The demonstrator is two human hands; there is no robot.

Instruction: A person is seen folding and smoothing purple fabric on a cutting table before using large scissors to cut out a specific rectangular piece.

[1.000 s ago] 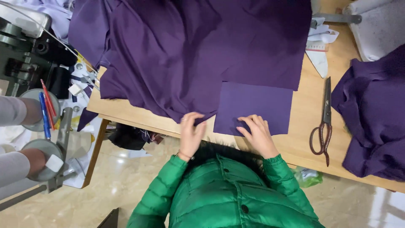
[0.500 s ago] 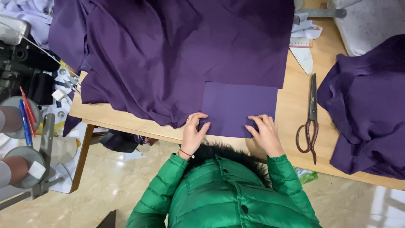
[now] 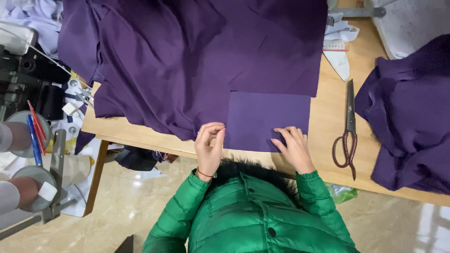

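Note:
A flat purple rectangular fabric piece (image 3: pixel 269 119) lies at the near edge of the wooden table (image 3: pixel 328 136). My left hand (image 3: pixel 209 143) pinches its lower left corner, where it meets the large rumpled purple cloth (image 3: pixel 187 61). My right hand (image 3: pixel 293 145) rests with fingers spread on the piece's lower right part. Green puffy sleeves cover both arms.
Scissors (image 3: pixel 346 126) with dark red handles lie to the right of the piece. A second heap of purple cloth (image 3: pixel 412 117) sits at the right. A sewing machine and thread spools (image 3: pixel 28 122) with pens stand left of the table. White pattern scraps (image 3: pixel 340 47) lie at the back.
The view has shifted, so the table appears further left. My left hand has gone from flat on the cloth to pinching the piece's corner; my right hand stays on the piece.

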